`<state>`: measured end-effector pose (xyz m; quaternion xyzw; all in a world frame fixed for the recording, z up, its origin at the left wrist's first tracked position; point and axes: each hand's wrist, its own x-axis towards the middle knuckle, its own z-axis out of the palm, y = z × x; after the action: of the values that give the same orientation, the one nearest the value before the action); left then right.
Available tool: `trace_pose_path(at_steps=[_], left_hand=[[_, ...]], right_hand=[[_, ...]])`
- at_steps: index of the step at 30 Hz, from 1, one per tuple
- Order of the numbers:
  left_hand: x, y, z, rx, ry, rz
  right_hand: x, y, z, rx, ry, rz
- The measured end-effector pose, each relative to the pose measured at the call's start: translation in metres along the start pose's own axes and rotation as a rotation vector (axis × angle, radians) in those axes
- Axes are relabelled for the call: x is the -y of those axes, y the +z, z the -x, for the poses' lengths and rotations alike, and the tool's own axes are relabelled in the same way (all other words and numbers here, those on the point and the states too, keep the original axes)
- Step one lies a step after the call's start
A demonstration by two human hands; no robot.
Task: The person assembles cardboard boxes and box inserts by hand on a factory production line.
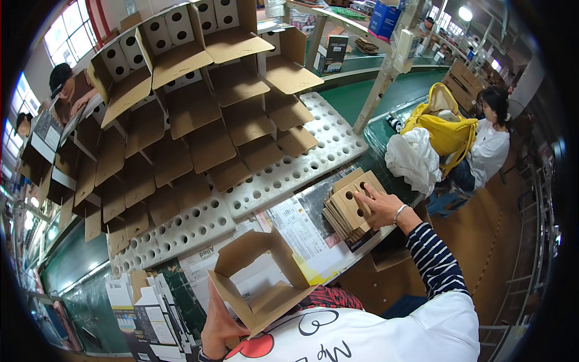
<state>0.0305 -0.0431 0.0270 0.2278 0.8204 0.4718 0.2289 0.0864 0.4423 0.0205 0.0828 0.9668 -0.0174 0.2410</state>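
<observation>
My left hand grips the near left side of an upright brown cardboard box, held against my front; its flaps stand up and its middle looks hollow. Part of that hand is hidden behind the cardboard. Over to the right, my right hand rests on a stack of cardboard inserts with round holes. Its fingers are stretched and apart, their tips on the top insert near the holes. No lift of that insert shows.
Rows of open cardboard boxes, some with white holed inserts, stand on white perforated foam boards. Flat printed cartons lie at the lower left. Beyond the bench are a green conveyor, a yellow bag and a seated person.
</observation>
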Motion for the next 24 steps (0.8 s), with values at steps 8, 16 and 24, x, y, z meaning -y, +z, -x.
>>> trace_pose_path(at_steps=[8,16,24], left_hand=[[0.017,0.000,0.009,-0.024,-0.091,0.018],[0.001,-0.006,-0.006,-0.067,0.154,-0.043],[-0.018,-0.002,-0.013,-0.097,0.363,-0.185]], right_hand=[[-0.004,-0.010,0.002,-0.012,-0.131,-0.024],[0.060,-0.084,0.036,-0.570,-0.126,-0.536],[0.186,-0.179,0.073,-0.663,-0.697,0.097]])
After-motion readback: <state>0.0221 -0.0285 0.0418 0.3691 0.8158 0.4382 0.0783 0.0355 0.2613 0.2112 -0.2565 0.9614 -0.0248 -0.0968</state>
